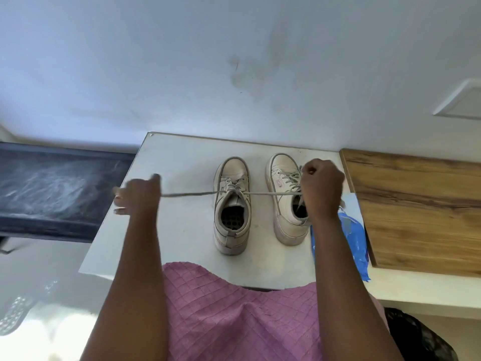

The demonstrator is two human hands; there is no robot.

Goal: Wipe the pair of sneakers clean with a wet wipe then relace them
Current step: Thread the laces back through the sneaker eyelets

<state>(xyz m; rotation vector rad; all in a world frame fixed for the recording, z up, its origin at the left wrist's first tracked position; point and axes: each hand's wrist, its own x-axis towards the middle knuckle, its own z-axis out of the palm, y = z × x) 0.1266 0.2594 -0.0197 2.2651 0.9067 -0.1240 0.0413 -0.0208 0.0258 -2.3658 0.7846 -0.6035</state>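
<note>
The right hand sits right of the frame's centre, its fingers balled into a tight fist around one end of a grey lace. It hangs in front of the outer side of the right-hand sneaker. The left hand, left of centre, is smeared by motion blur. Its thumb points up and its fingers are curled around the other end of the lace, as far as the blur allows.

The lace runs taut and nearly level between the two hands, passing through the top eyelets of the centre sneaker. Both sneakers are pale beige and stand side by side, close but apart, toes pointing toward the top of the frame. The right-hand one shows crossed lacing up its front.

They stand on a white table. A blue plastic packet lies at the right of the table, just beside the right-hand sneaker and partly under the right forearm. A wooden board fills the right edge of the frame, and a dark panel the left. A pink textured garment covers the lower centre.
</note>
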